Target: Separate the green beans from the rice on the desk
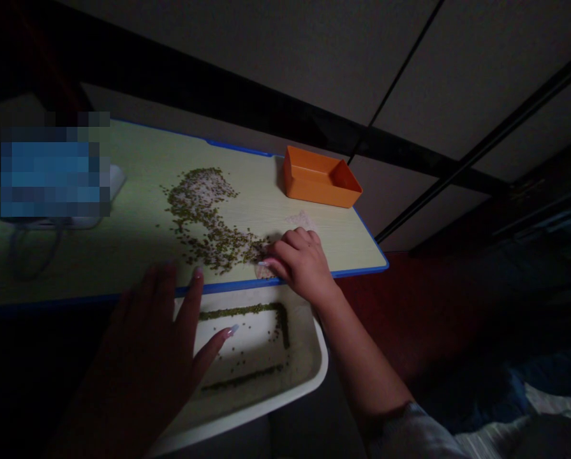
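Note:
Small green beans (pixel 222 245), which look like mung beans, lie scattered on the pale table (pixel 141 236). Farther back they mix with a heap of white grains (pixel 203 188). At the right end of the beans, near the blue edge, my right hand (pixel 302 261) rests on the tabletop with fingers curled together; what they hold, if anything, is hidden. My left hand (pixel 165 331) is open, fingers spread, in shadow by the table edge and over part of a white basin (pixel 321 354). Green beans line the basin's inner bottom edges, with a few loose ones between.
An orange open box (pixel 321 182) stands at the table's back right. Toward the left, a blurred-out blue object (pixel 50 178) sits on a whitish item, with a cord loop below. Cabinet panels (pixel 285 51) rise behind. A dark red floor (pixel 409 306) shows at right.

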A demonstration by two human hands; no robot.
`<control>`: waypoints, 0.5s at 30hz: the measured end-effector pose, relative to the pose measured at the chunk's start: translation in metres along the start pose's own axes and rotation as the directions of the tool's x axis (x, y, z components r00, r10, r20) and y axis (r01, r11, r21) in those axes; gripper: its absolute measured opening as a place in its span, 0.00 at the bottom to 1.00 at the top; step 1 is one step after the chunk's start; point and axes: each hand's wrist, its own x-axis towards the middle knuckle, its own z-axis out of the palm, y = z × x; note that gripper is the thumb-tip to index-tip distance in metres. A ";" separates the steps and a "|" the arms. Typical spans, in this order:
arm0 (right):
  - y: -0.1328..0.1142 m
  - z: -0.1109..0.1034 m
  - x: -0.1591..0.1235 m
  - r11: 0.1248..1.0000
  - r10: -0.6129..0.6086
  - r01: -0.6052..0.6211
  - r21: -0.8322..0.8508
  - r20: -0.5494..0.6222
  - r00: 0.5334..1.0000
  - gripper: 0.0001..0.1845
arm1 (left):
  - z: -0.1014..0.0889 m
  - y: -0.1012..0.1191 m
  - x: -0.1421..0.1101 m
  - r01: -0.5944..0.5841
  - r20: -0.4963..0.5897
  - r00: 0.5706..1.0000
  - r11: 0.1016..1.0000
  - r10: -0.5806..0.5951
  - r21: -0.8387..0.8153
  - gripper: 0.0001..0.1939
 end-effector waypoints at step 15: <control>-0.001 0.000 0.000 1.000 0.029 -0.029 0.003 0.021 0.999 0.22 | 0.000 -0.002 -0.001 -0.002 0.015 1.000 1.000 0.002 0.016 0.42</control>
